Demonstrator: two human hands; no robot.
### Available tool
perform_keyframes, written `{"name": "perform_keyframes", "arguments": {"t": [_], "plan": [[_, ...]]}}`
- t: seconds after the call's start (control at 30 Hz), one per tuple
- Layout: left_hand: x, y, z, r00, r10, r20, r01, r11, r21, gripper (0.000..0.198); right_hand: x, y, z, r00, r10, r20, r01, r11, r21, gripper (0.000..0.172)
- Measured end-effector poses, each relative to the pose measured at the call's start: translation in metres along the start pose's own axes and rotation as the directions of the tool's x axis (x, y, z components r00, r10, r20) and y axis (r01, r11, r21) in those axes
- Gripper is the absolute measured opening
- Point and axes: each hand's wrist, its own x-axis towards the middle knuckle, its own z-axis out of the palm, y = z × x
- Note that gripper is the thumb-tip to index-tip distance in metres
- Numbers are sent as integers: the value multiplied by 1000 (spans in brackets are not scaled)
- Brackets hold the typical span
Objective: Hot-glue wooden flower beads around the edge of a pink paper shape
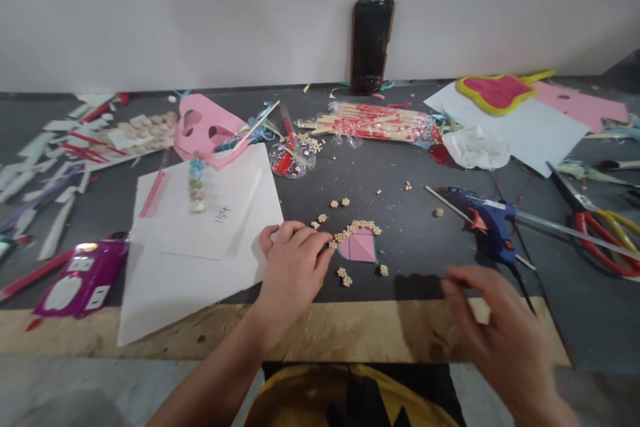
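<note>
Looking like a handicraft work area, going by a cluttered dark tabletop. Seeing a blue hot-glue gun loaded with a clear glue stick, scissors to its right, a white paper sheet beyond it, plastic-wrapped sticks beyond and left of it, a pink paper cutout farther left.

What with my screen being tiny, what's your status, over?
Left hand at pink piece, by its tan-trimmed edge. Right hand apart, blurred. Loose tan clusters around piece.

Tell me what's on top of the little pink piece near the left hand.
Small beige clusters run along the upper edge of the pink piece. What lies directly beneath them is covered.
</note>
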Motion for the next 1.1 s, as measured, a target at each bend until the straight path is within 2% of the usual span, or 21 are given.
{"name": "perform_keyframes", "arguments": {"t": [0.1,0.17,0.33,0.5,0.57,0.77,0.8,0.87,0.97,1.0,1.03,1.07,1.1], "plan": [[-1,-1,1,1000,8,-11,-8,1000,-13,9,11,26,-22,966,250,-69,-260,941,-218,17],[-1,-2,2,1000,16,-24,-16,1000,-18,9,16,42,-31,933,355,-59,-356,886,-296,20],[-2,-3,5,999,4,-45,-5,999,-39,10,20,65,-32,901,434,26,-399,849,-347,35],[-2,-3,4,999,4,-36,-4,1000,-21,11,39,65,-30,815,573,87,-491,762,-422,42],[-2,-2,4,999,-2,-41,1,1000,-25,9,50,66,-31,798,594,100,-508,754,-417,45],[-2,-3,4,999,6,-48,-8,999,-36,9,70,67,-32,749,638,179,-563,755,-336,32],[-2,-4,4,999,8,-45,-10,999,-38,10,70,65,-33,724,668,171,-609,736,-295,29],[-1,-5,4,999,7,-40,-9,999,-44,11,69,59,-35,637,760,126,-743,649,-160,24],[-2,-5,5,999,4,-43,-6,999,-52,12,61,56,-37,454,882,128,-886,431,170,22],[-2,-6,5,999,5,-47,-7,999,-53,12,58,58,-36,415,897,152,-887,362,288,22],[-2,-6,6,999,7,-51,-10,998,-55,13,55,61,-36,398,898,189,-864,298,406,22],[-2,-6,6,998,7,-55,-10,998,-58,13,52,65,-35,401,884,241,-821,230,523,21],[-3,-6,6,998,5,-59,-9,998,-63,12,49,69,-35,427,853,299,-771,171,614,20]]}}
